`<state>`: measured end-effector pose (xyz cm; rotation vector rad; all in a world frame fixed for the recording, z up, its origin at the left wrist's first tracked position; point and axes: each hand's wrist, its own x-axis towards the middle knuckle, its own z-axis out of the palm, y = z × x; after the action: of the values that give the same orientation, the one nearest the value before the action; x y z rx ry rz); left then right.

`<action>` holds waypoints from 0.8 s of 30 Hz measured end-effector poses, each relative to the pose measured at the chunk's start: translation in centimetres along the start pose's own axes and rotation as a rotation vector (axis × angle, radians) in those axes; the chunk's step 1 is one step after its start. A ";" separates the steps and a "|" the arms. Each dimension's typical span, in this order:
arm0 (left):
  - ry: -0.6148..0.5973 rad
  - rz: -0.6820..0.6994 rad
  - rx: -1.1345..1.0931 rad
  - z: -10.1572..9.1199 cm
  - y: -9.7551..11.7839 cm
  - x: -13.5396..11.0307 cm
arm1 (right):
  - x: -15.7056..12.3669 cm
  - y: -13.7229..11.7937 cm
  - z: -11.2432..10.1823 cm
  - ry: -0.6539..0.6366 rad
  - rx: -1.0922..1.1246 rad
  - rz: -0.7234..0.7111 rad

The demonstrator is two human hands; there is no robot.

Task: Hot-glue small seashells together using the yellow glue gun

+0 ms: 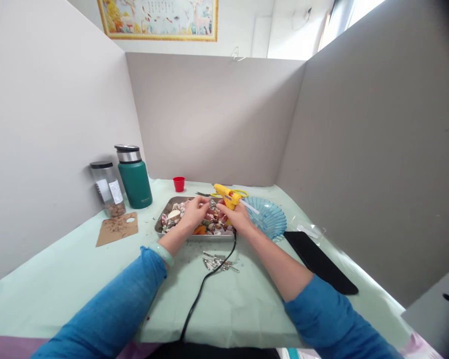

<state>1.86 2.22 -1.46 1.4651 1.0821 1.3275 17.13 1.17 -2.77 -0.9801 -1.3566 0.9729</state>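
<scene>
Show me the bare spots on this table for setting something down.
Bare: green cover between the brown card and left sleeve; also the front stretch between the black cord and right sleeve. Crowded: around the tray, with the left hand, the right hand holding a glue gun, metal pieces in front and the blue plate alongside.

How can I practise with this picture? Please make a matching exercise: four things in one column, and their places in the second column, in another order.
Things:
1. glue gun
2. red cup
3. blue plate
4. green bottle

Places:
A. next to the jar with the dark lid
B. to the right of the metal tray, partly behind the right forearm
C. in the right hand
D. just beyond the far edge of the metal tray

Right pairs: 1-C, 2-D, 3-B, 4-A
</scene>
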 end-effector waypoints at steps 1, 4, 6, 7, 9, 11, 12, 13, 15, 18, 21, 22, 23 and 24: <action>-0.007 -0.022 -0.028 0.1 0.1 0.0 | -0.1 -0.1 0.0 0.001 0.013 -0.005; -0.081 -0.089 -0.125 0.1 0.5 -0.3 | -0.2 -0.3 0.0 0.004 0.043 -0.023; -0.135 -0.126 -0.190 -0.1 0.8 -0.5 | -0.2 -0.4 0.1 0.000 0.053 -0.031; -0.153 -0.141 -0.214 -0.2 0.9 -0.6 | -0.2 -0.4 0.1 0.004 0.054 -0.031; -0.162 -0.162 -0.231 -0.4 0.9 -0.7 | -0.2 -0.5 0.1 0.013 0.051 -0.020; -0.155 -0.170 -0.228 -0.5 0.8 -0.6 | -0.2 -0.5 0.1 0.024 0.044 -0.005; -0.149 -0.169 -0.229 -0.5 0.8 -0.6 | -0.2 -0.5 0.1 0.029 0.042 0.004; -0.143 -0.165 -0.235 -0.6 0.7 -0.5 | -0.3 -0.6 0.2 0.036 0.043 0.011; -0.138 -0.150 -0.253 -0.5 0.5 -0.4 | -0.3 -0.6 0.2 0.049 0.050 0.022; -0.129 -0.108 -0.255 -0.5 0.4 -0.3 | -0.3 -0.6 0.2 0.041 0.053 0.031; -0.087 -0.075 -0.246 -0.5 0.8 -0.5 | -0.3 -0.6 0.2 0.060 0.051 0.014; -0.064 -0.074 -0.245 -0.5 0.9 -0.6 | -0.3 -0.6 0.2 0.087 0.058 -0.005; -0.042 -0.075 -0.242 -0.5 1.0 -0.7 | -0.3 -0.6 0.3 0.122 0.071 -0.028; -0.023 -0.074 -0.232 -0.5 1.1 -0.7 | -0.3 -0.6 0.3 0.156 0.088 -0.050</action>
<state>1.40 1.25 -0.50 1.2549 0.9245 1.3322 16.82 0.69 -2.33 -0.9317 -1.1936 0.8919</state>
